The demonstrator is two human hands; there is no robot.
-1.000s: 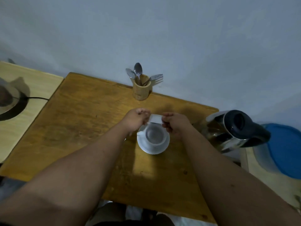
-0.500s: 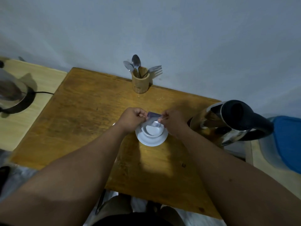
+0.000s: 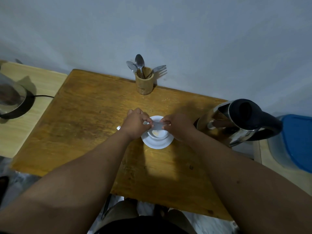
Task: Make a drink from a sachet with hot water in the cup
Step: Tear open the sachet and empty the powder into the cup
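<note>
Wall [image 3: 185, 39]: pale, plain, behind everything.
Table [image 3: 87, 119]: brown wood, worn top, far edge against the wall.
Side tables: a pale one [image 3: 42, 85] to the left, touching the table's edge; another pale surface [image 3: 270, 166] to the right.
Arms: both bare forearms reach in from the near edge and meet over the table's middle.
Kettle [image 3: 236, 122]: shiny steel body, black lid and handle, at the table's right edge, just beside the right hand.
Blue lid [image 3: 298, 141]: on a clear container at far right, beyond the kettle.
Appliance [image 3: 11, 97]: grey dome on a dark base with a black cord, on the left side table.
Holder [image 3: 144, 81]: wooden cup at the far edge, upright, holding two spoons [image 3: 137, 64] and a fork [image 3: 157, 69].
Saucer [image 3: 157, 142]: white, round, in the table's middle.
Cup [image 3: 157, 133]: white, on the saucer; a little pale yellowish powder shows at its bottom.
Left hand [image 3: 136, 123]: fingers curled, thumb and fingertips pinching the sachet's left end.
Right hand [image 3: 179, 125]: fingers curled, pinching the sachet's right end.
Sachet [image 3: 156, 126]: small, greyish, held crosswise between both hands directly above the cup's far rim; whether it is torn open cannot be told.
Scrap [image 3: 118, 127]: small pale bit on the table, just left of the left wrist.
</note>
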